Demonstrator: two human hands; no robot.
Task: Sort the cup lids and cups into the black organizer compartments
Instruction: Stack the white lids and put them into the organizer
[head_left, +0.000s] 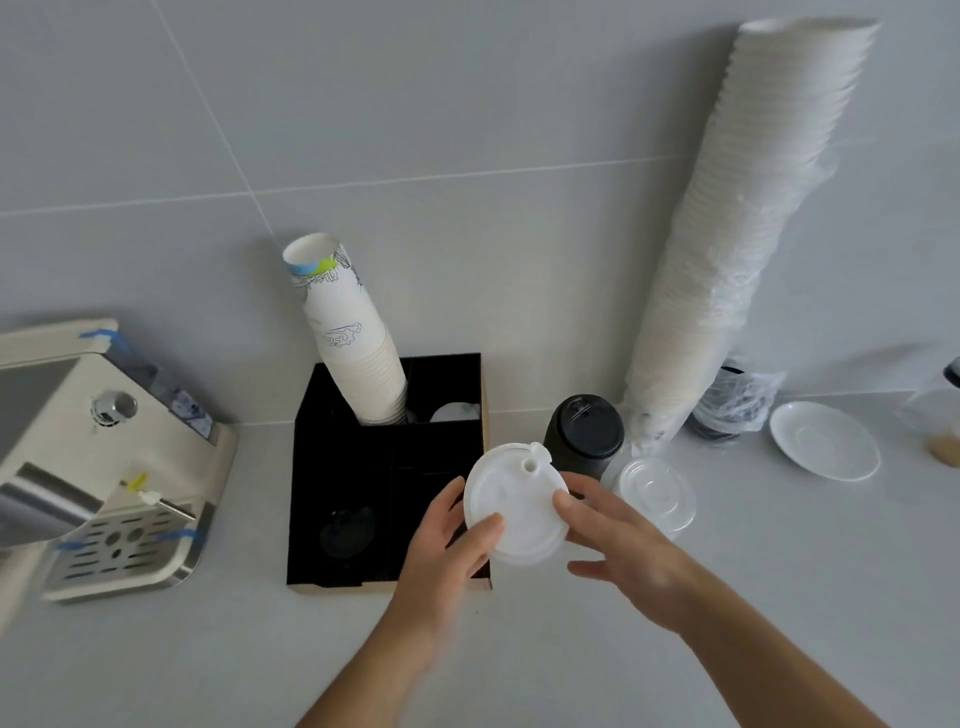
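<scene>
Both hands hold one white lid (514, 503) just above the right edge of the black organizer (343, 467), in the lower middle of the frame. Left hand (447, 551) pinches the lid's left rim, thumb on top and fingers under. Right hand (618, 540) touches the right rim with its thumb on top, and its other fingers are spread loosely below.

At the left edge of the frame sits a cream coffee machine (104, 457) with a metal drip tray. A strip of bare counter (249, 649) lies between it and the organizer.

In the organizer's back left box stands a tilted stack of paper cups (353, 332) that leans toward the upper left. The back right box holds something white (454, 413), partly hidden. A black lid (347, 530) lies in the front left box. The front right box is dark, and the hands cover part of it.

Just right of the organizer stands a stack of black lids (584, 434). Beside it, close to the right hand, lies a stack of clear lids (654, 493). Behind these a tall stack of white cups (748, 234) in loose plastic wrap leans on the wall (467, 130). A bagged dark thing (737, 400) sits at its foot. Farther right lies a white saucer (826, 441).

The lower part of the frame is open gray counter, with only the two forearms crossing it. The wall is pale gray tile.
</scene>
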